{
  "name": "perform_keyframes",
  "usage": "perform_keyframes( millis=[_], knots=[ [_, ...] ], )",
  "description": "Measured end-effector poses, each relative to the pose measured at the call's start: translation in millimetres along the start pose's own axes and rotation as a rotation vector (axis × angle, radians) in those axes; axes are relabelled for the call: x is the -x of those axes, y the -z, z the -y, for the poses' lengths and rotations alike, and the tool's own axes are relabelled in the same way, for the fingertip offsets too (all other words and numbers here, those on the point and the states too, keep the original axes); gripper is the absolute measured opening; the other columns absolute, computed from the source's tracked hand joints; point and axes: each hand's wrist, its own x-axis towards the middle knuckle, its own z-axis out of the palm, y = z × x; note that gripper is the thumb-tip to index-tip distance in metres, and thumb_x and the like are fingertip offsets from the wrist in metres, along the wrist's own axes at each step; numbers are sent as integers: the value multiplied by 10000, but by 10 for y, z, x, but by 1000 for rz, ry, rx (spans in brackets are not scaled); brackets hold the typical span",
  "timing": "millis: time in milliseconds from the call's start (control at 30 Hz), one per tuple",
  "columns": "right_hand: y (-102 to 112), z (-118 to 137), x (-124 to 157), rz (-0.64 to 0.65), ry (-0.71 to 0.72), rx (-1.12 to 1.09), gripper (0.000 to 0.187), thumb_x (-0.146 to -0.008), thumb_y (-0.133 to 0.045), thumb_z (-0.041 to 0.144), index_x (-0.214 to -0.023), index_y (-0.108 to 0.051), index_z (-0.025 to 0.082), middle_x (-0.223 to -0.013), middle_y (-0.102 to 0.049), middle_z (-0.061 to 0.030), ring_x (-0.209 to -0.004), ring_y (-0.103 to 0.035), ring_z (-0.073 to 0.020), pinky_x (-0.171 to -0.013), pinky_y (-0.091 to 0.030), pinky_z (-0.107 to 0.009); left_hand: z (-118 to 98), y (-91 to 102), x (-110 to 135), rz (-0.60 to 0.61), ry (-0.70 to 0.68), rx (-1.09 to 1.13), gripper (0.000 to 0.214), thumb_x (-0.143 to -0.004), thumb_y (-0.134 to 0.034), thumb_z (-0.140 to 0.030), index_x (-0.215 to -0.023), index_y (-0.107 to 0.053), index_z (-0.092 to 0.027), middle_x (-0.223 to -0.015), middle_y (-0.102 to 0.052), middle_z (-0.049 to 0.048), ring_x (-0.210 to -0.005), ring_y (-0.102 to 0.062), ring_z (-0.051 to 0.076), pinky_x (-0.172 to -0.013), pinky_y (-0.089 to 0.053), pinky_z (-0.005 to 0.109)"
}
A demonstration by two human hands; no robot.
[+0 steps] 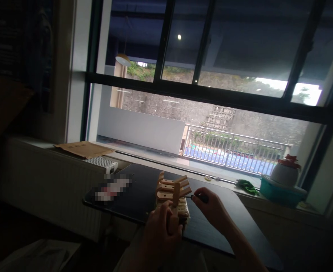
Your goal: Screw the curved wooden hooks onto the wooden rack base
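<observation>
At about ten o'clock from the table's middle, a flat sheet of cardboard (85,149) lies on the window ledge. A small white box-shaped device (102,164) sits just beside it, toward four o'clock. The dark table (138,204) runs from there to the right, and a pale flat item (112,190) rests near its left edge.

The wooden assembly (172,190) stands on the table just below the middle of the view. It is light, unfinished wood. Several short slats fan out from its top toward one and two o'clock, two of them show small round holes in their faces, and the lower part is a blocky stack. The room is dim, so I cannot make out how the joints are made.

The left hand (161,230) comes up from six o'clock, its fingers curled shut around the lower part of the assembly. At the assembly's three o'clock, the right hand (211,209) is pinched closed on a thin dark tool (196,197). The tool's tip points to nine o'clock and reaches the slats. It is probably a small screwdriver.

Farther right on the ledge lies a crumpled green cloth (247,186). Beyond it is a teal tub (281,192) with a white pot (285,173) on top, and the pot has a red lid.
</observation>
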Motion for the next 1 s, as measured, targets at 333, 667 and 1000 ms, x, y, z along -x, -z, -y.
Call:
perform_keyframes(
  millis=[333, 667, 1000],
  knots=[
    [-9, 301, -341, 69, 70, 145, 252, -803, -506, 401, -701, -596, 189, -610, -606, 7, -540, -458, -113, -509, -285, -234, 527, 274, -541, 12, -41, 102, 212, -836, -503, -263, -1040, -517, -210, -761, -660, -13, -688, -654, 151, -675, -513, 250],
    [-44, 398, -506, 158, 131, 272, 216, -790, -488, 343, -699, -604, 186, -615, -595, 14, -526, -435, -92, -497, -254, -218, 250, 284, -182, -195, -295, -16, 179, -861, -446, -140, -972, -565, -216, -1026, -621, 72, -982, -575, 228, -868, -470, 402],
    [-97, 536, -553, 179, 183, 390, 184, -773, -499, 309, -710, -620, 184, -608, -570, 12, -524, -405, -93, -505, -223, -235, 92, 23, 36, 242, -264, -328, 523, -735, -548, -177, -1255, -520, -123, -1358, -484, 169, -1267, -408, 342, -1032, -362, 537]
  ],
)
